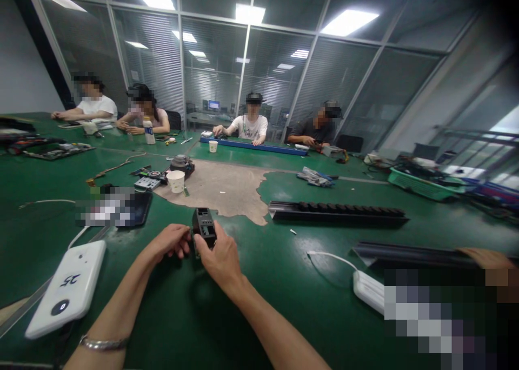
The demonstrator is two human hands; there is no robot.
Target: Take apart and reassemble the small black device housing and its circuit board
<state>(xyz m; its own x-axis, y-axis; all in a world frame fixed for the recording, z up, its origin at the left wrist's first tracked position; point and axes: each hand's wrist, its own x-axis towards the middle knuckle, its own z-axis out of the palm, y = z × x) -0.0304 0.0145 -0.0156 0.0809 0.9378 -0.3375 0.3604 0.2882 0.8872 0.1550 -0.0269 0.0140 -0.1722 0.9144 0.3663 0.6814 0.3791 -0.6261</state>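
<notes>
A black box-shaped electronic part [204,225] with square openings in its upper face stands tilted above the green table. My right hand [222,256] is wrapped round its right side, with the thumb across the near face. Close to the part's left side is my left hand [175,241], its fingers curled in. Whether those fingertips touch the part or pinch something small cannot be made out. A silver bracelet [104,344] circles my left wrist.
A white power bank [67,289] lies at left, a phone [135,209] beyond it. A paper cup [175,181] stands ahead. Long black rails [340,213] lie at right, where another person's hand [488,257] rests. Several people sit across the table [259,316].
</notes>
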